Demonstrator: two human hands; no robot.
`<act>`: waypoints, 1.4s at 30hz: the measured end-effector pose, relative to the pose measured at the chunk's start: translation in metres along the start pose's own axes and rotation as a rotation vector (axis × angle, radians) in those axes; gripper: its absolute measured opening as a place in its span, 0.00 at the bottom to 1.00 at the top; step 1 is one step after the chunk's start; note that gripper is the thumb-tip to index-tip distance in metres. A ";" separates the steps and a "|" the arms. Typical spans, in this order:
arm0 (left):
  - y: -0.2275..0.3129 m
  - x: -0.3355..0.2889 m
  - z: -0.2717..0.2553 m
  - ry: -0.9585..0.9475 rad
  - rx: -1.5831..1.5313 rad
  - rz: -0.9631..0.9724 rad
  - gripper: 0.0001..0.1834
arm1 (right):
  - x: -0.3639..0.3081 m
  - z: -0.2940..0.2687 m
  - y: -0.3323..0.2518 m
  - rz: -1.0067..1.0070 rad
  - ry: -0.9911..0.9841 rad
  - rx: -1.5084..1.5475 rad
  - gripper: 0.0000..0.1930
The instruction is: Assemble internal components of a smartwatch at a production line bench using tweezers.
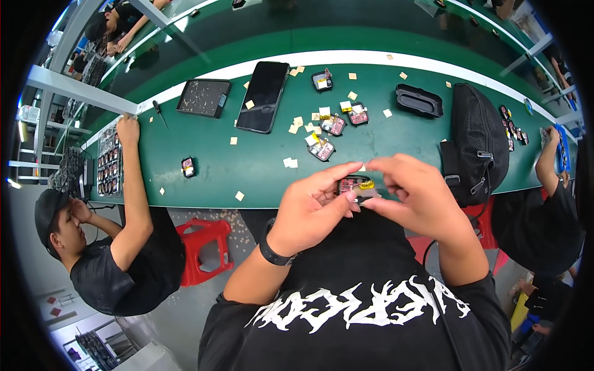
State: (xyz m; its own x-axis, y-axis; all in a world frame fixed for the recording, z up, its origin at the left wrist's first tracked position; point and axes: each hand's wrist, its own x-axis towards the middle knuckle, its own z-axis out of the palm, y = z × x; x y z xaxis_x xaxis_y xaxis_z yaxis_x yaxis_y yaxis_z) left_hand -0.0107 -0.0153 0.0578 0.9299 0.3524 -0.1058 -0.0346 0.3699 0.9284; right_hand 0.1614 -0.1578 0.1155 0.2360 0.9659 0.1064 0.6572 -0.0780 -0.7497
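In front of my chest I hold a small black-cased electronic device [354, 185] with a red circuit board and a yellow-taped part showing. My left hand [312, 207] is closed round its left side, thumb along the near edge. My right hand [421, 195] curls at its right side. The right thumb meets the near right edge, and the bent index finger is close to the far edge; the other right fingertips are partly hidden. Beyond my hands lie several similar open devices, among them one [321, 148] with a white and yellow piece on it.
Small pale squares [297, 122] are scattered over the green table [204, 139]. Farther back are a black phone [263, 98], a dark tray [204, 98] and an empty black holder [419, 101]. A black bag [479, 145] stands right. People sit on both sides; a red stool [207, 247] is left.
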 end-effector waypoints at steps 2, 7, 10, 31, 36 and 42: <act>-0.003 -0.001 -0.003 0.004 0.014 -0.026 0.25 | -0.020 0.004 0.011 0.129 0.050 0.231 0.19; -0.002 0.000 0.005 0.153 -0.021 -0.059 0.21 | -0.047 0.016 0.009 0.494 0.150 1.031 0.11; -0.004 0.000 0.012 0.203 -0.021 -0.039 0.19 | -0.048 0.020 0.007 0.646 0.027 1.278 0.08; 0.000 -0.005 0.033 0.083 0.054 0.012 0.17 | -0.050 0.033 0.023 0.530 0.068 1.414 0.10; 0.007 -0.005 0.032 0.108 -0.105 -0.121 0.19 | -0.057 0.035 0.026 0.418 0.057 1.218 0.09; 0.008 -0.004 0.036 0.116 -0.040 -0.129 0.17 | -0.065 0.033 0.041 0.185 0.297 0.983 0.14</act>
State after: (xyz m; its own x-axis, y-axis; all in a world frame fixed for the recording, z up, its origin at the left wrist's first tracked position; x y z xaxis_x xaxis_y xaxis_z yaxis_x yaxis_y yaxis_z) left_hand -0.0015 -0.0450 0.0784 0.8790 0.3958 -0.2661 0.0658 0.4520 0.8896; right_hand 0.1497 -0.2157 0.0563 0.5278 0.8494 -0.0082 -0.2487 0.1452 -0.9576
